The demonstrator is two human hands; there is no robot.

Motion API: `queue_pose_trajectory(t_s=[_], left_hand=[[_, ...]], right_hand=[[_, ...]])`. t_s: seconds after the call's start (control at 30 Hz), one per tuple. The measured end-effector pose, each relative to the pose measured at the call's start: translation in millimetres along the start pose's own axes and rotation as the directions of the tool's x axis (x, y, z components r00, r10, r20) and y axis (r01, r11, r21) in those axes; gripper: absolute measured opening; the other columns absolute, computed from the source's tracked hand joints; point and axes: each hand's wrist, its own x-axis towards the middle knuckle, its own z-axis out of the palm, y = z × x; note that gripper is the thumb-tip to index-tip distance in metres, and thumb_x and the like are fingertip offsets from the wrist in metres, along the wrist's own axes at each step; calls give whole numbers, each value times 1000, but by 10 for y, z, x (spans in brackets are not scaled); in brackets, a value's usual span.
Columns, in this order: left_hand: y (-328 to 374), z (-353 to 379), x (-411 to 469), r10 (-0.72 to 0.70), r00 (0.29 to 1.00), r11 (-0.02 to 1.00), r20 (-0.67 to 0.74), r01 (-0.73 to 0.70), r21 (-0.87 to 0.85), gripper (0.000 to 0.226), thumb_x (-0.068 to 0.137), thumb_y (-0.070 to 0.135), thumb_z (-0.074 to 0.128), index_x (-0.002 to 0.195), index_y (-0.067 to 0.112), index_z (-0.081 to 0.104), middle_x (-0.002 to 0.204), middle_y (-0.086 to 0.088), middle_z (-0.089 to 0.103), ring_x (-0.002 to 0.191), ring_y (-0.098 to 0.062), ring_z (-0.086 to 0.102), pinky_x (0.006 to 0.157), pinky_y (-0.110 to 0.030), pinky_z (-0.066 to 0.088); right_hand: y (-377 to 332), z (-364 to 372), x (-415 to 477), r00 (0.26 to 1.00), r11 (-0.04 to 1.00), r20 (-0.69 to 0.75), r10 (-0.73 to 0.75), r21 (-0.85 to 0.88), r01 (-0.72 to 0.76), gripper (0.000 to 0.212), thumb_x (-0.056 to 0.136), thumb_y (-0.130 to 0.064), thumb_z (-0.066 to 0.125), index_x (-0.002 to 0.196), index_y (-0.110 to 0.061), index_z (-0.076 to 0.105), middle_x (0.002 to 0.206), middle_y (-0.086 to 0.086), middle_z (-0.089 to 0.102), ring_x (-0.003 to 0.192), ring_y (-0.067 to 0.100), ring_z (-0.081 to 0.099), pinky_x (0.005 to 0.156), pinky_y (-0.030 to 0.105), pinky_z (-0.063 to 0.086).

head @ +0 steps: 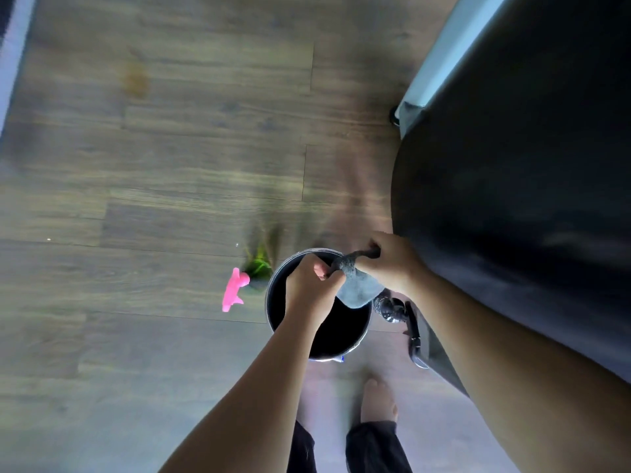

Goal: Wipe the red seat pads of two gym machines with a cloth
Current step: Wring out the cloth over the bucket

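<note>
A grey cloth [358, 288] is twisted between both hands above a round dark bucket [273, 302] that stands on the wooden floor. My left hand [310, 288] grips one end of the cloth over the bucket's opening. My right hand [392, 264] grips the other, darker end, just right of the bucket's rim. A loose fold of the cloth hangs down between the hands. No red seat pad is in view.
A large black machine deck [512, 199] with a pale edge fills the right side. A spray bottle with a pink trigger [235, 290] lies left of the bucket. A dark strap and small object [403, 315] sit to the bucket's right. My bare foot [377, 401] stands below.
</note>
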Motion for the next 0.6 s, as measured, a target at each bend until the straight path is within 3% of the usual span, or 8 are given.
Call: queue_pose_trajectory(t_s=[0.07,0.13,0.2,0.3,0.4,0.5,0.53,0.6], left_hand=[[204,-152,-290,-26,999,996,-25,24,-84,31,77,45,72,68,23,51,53,12,57,55,-9,56,55,-27,44],[407,-310,-632,-70,997,975,-28,62,-215,35,74,56,73,74,24,61,64,6,68,69,-18,70,67,-43,61],[647,-518,-1038,-78,997,952,1,75,-296,27,75,62,67,75,35,68,73,-1,71,84,-29,73,79,-54,62],[1032,-863,-1672,-97,995,941,19,97,-325,18,87,53,61,77,42,70,84,5,74,92,-26,75,86,-48,62],[1433,-1140,-2228,-202,978,887,48,203,-416,25,90,52,59,76,35,70,86,4,75,97,-25,75,95,-46,60],[1723,-1374,-2780,-289,948,844,132,317,-432,49,87,64,54,68,24,74,73,-1,74,90,-28,74,96,-42,57],[1772,-1431,-2937,-256,953,860,160,300,-413,50,84,65,53,68,24,76,74,-1,76,90,-26,75,95,-40,58],[1859,-1542,-3273,-177,963,913,205,238,-331,42,94,53,52,77,22,74,75,2,75,82,-15,73,86,-31,56]], right_hand=[[-184,-75,-313,998,999,-61,10,52,-7,27,73,-36,72,83,-21,52,73,-4,63,69,18,57,59,32,43],[-386,-180,-675,992,997,-120,-26,65,34,24,80,-38,71,100,-30,60,97,-8,70,88,16,64,73,29,49],[-623,-340,-1073,981,994,-175,-81,56,92,27,86,-34,67,113,-32,64,114,-7,67,101,16,63,83,24,44],[-1046,-611,-1720,982,983,-171,-75,152,102,26,90,-25,59,115,-31,63,113,-5,66,100,17,61,85,27,48],[-1396,-855,-2340,994,970,-42,-105,216,112,29,84,-21,59,111,-30,57,109,-1,62,95,21,60,75,29,51],[-1495,-1077,-2831,982,979,-34,-186,79,188,69,78,-51,67,141,-32,46,135,-1,57,120,20,57,100,38,49],[-1508,-1169,-2992,980,979,-47,-196,42,198,77,74,-64,63,142,-35,44,134,-3,58,119,20,59,100,38,49],[-1495,-1320,-3285,966,969,-83,-245,1,246,67,73,-70,66,129,-34,54,114,-4,66,104,20,64,91,37,52]])
